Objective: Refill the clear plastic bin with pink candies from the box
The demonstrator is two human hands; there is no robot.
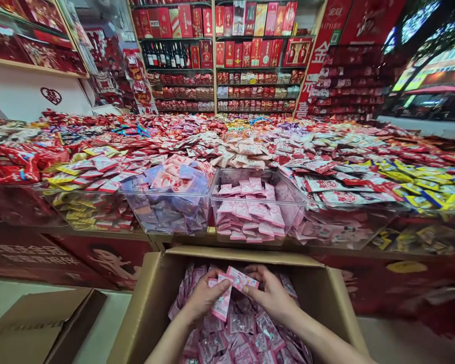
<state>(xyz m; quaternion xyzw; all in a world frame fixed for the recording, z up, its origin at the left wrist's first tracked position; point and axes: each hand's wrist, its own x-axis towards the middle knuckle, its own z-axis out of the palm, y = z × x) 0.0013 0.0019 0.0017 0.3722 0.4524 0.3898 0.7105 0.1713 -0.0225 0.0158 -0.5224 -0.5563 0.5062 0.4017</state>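
Apparently gathering pink printed sachets [222,304], lower center, finger-clamped by left hand [205,294] and right hand [273,294]; next, maintain pinch.

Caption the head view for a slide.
Left hand and right hand hold small pink paper-like packets over an open brown cardboard box heaped with shiny pink packets.
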